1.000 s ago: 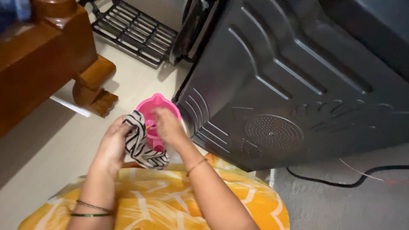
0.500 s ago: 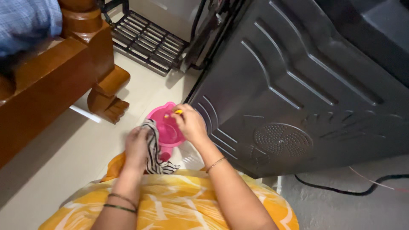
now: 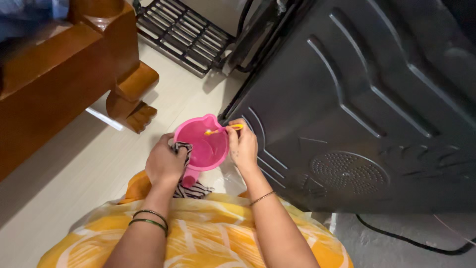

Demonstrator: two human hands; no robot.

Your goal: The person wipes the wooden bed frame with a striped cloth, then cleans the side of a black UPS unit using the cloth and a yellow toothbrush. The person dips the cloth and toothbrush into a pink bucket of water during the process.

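Head view: I see a pink plastic scoop-like bowl (image 3: 204, 145), round, smooth and glossy, with a small pouring lip at its far rim and a stub handle pointing back toward the body; it is held low over the pale floor (image 3: 64, 168), between the two hands. My left hand (image 3: 164, 163) is closed around the bowl's near-left rim together with a black-and-white striped cloth (image 3: 191, 186), which is bunched under the fingers and hangs below the handle. My right hand (image 3: 243, 146) is pinched shut on a thin yellow-orange stick (image 3: 223, 130), whose tip reaches over the bowl's inside; what the tip carries I cannot tell. Just right of the bowl, nearly touching the right hand, stands the dark grey back panel (image 3: 357, 99) of a large appliance, ribbed pressed metal with a round perforated grille. A black cable (image 3: 411, 240) trails on the floor beneath it. Left: a polished wooden furniture leg (image 3: 131, 94), carved foot. Far: a black wire rack (image 3: 183, 34). Yellow patterned fabric (image 3: 208, 238) covers the lap.
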